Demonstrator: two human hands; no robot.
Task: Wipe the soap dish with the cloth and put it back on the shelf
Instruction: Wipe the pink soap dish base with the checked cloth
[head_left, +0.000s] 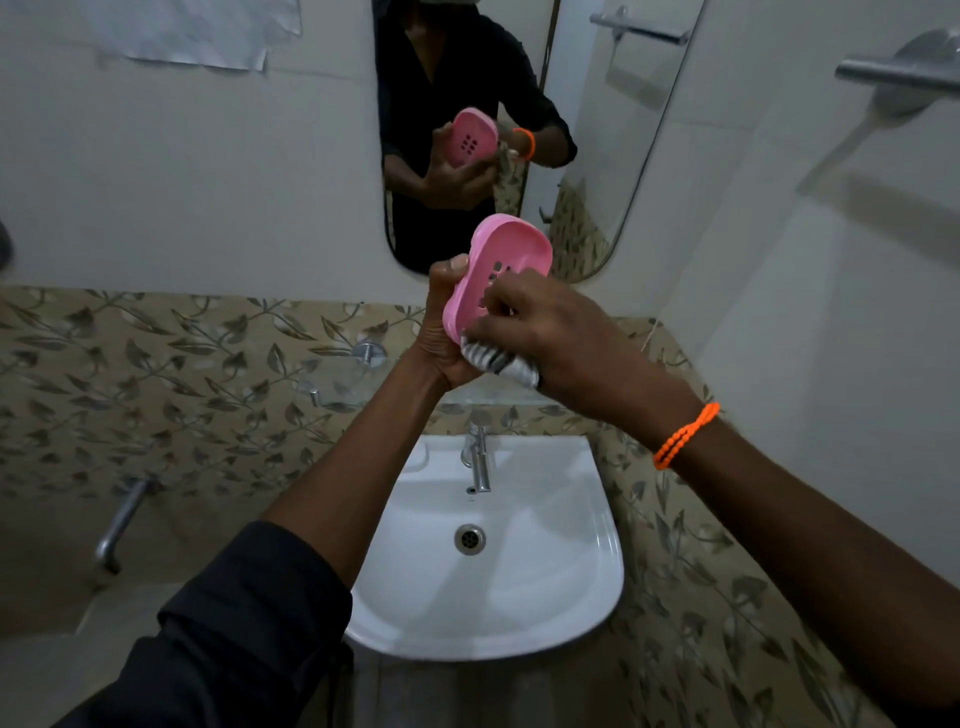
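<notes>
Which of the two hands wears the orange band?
The right hand, the one holding the striped cloth against the pink soap dish. The left hand, gripping the dish, has a bare wrist.

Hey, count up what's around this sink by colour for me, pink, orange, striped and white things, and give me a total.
Pink: 1, the soap dish
Orange: 1, the wrist band
Striped black and white: 1, the cloth
White: 1, the basin
Total: 4

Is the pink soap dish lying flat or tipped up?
Tipped up: the soap dish stands on end in the left hand, hollow side facing the camera.
</notes>
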